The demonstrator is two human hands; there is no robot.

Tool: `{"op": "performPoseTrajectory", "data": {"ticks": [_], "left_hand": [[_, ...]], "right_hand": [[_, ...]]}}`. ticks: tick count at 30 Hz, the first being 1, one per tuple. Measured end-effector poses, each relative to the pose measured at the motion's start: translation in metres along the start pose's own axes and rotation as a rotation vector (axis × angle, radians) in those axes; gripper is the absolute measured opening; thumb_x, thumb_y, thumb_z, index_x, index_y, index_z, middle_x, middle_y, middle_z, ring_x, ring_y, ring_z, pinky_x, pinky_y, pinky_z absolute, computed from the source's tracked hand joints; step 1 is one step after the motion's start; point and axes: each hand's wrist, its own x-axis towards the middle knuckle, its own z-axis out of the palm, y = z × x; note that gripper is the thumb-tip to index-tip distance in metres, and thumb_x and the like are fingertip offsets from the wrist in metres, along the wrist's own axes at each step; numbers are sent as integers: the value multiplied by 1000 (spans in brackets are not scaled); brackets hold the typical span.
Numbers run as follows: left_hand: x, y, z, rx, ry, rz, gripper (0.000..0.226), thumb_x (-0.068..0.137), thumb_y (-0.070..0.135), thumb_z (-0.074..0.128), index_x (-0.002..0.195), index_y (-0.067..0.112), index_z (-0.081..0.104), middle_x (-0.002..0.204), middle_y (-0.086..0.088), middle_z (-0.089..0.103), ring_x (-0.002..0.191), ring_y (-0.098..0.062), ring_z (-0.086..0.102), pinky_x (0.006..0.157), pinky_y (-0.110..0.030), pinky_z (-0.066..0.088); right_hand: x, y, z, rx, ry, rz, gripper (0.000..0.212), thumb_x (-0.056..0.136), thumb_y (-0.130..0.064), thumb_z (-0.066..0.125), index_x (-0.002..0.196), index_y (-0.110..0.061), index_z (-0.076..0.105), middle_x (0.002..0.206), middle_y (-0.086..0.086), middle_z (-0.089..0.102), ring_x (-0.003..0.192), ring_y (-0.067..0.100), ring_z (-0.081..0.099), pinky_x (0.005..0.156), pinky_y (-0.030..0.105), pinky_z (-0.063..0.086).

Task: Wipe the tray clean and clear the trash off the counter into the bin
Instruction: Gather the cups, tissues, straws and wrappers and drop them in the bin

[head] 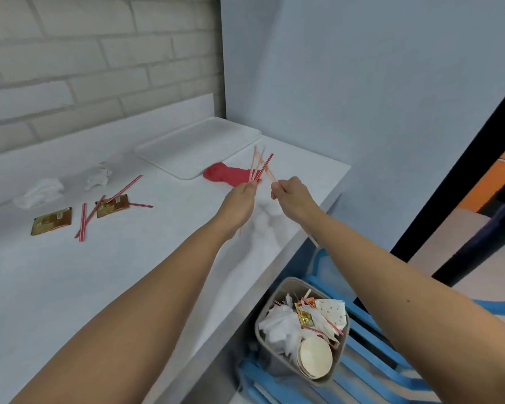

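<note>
While L hand (pixel 241 196) pinches a straw bunch (pixel 255 170) and R hand (pixel 292 196) a single straw (pixel 272 177), bin's (pixel 270 365) filling; tray (pixel 169 153) looks clean; tissues (pixel 40 193), packets (pixel 51 221), loose straws (pixel 83 221) left on counter (pixel 158 258).

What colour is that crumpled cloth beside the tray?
Red. The cloth shows plainly in the head view, the only one here, lying by the white tray.

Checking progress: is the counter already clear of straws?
No, loose striped straws lie on the counter near two gold packets.

the counter (pixel 129 272) holds one tray (pixel 199 147), one red cloth (pixel 225 174), two gold packets (pixel 52 221), four loose straws (pixel 83 222).
</note>
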Motion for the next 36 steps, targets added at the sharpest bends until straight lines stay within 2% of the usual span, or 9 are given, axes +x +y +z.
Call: {"op": "performPoseTrajectory", "data": {"ticks": [8, 10, 11, 15, 18, 23, 26, 29, 36], "left_hand": [[-19, -22, 111, 112, -204, 103, 38, 103, 31, 23, 96, 8, 53, 94, -10, 48, 78, -11, 47, 71, -13, 38], [-24, -44, 132, 112, -282, 73, 49, 99, 45, 25, 124, 12, 49, 109, -8, 57, 100, -14, 54, 94, -18, 43], [-26, -55, 141, 116, -296, 30, 48, 98, 48, 25, 120, 14, 50, 108, -7, 57, 103, -16, 54, 99, -29, 43], [-35, -99, 161, 154, -321, -141, 31, 102, 31, 26, 92, 16, 51, 82, 2, 48, 77, -10, 45, 73, -25, 38], [-37, -133, 166, 226, -338, -212, 33, 102, 27, 28, 110, 10, 55, 95, -4, 55, 86, -14, 50, 76, -25, 38], [-37, -172, 176, 315, -256, -375, 31, 101, 20, 35, 108, 8, 62, 104, -8, 59, 92, -19, 54, 83, -31, 45], [-33, -184, 183, 383, -141, -374, 31, 99, 25, 38, 97, 14, 67, 117, -9, 50, 104, -24, 49, 91, -37, 45], [-34, -184, 187, 330, -54, -319, 28, 98, 25, 43, 98, 14, 69, 119, -8, 44, 111, -25, 45, 95, -38, 43], [-45, -187, 189, 249, -148, -277, 24, 96, 22, 50, 105, 9, 68, 100, -2, 59, 97, -20, 57, 85, -32, 46]], "right_hand": [[-46, 83, -50, -59, -3, 75, 33, 103, -23, 29, 86, -5, 52, 80, 3, 52, 77, 18, 46, 61, 27, 33], [-55, 104, -53, -40, -21, 96, 34, 103, -21, 32, 85, -1, 54, 77, 6, 52, 74, 17, 45, 63, 30, 33], [-59, 114, -54, -51, -36, 106, 33, 102, -20, 34, 83, -3, 53, 74, 5, 51, 68, 15, 43, 63, 30, 33], [-72, 151, -46, -49, -105, 230, 24, 101, -23, 40, 90, -9, 56, 69, -4, 46, 64, 9, 42, 61, 25, 35], [-79, 177, -31, -39, -157, 321, 25, 100, -22, 41, 79, -13, 52, 69, -7, 47, 74, 16, 50, 68, 25, 41], [-90, 202, -6, -110, -341, 426, 30, 99, -17, 43, 69, -19, 47, 82, 8, 57, 60, 13, 52, 51, 16, 42], [-94, 211, 7, -195, -446, 428, 18, 98, -17, 46, 89, -9, 59, 85, 9, 57, 73, 20, 55, 66, 25, 46], [-97, 218, 17, -267, -565, 446, 16, 97, -15, 48, 100, -7, 61, 88, 9, 58, 77, 21, 57, 62, 24, 46], [-95, 219, 20, -429, -661, 418, 33, 97, -13, 43, 124, 3, 54, 113, 19, 63, 91, 29, 62, 85, 34, 51]]}}
